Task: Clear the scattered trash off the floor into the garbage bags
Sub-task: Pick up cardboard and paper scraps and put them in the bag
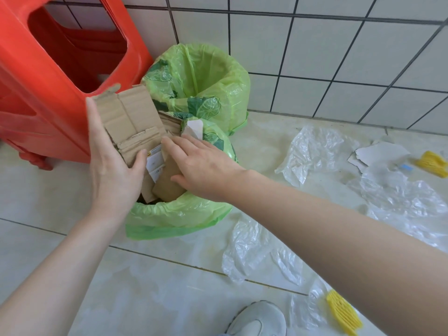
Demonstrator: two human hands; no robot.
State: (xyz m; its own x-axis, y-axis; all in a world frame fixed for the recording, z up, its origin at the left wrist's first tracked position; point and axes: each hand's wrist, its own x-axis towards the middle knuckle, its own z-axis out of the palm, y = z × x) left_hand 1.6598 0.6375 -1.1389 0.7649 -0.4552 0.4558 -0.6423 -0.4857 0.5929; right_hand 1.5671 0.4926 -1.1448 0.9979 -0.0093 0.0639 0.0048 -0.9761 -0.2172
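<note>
Two green garbage bags stand against the tiled wall. The near bag (174, 219) is stuffed with cardboard pieces; the far bag (218, 76) stands open behind it. My left hand (111, 166) grips a torn piece of brown cardboard (131, 117) above the near bag's mouth, thumb on its lower edge. With straight fingers, my right hand (201, 163) presses on the cardboard inside the near bag (167, 183). Clear plastic wrap (312, 151) lies scattered on the floor to the right.
A red plastic stool (55, 76) stands at the left, close to both bags. More clear plastic (247, 248), a white paper scrap (378, 154) and two yellow foam nets (434, 163), (344, 311) lie on the floor. My grey shoe (259, 321) is at the bottom.
</note>
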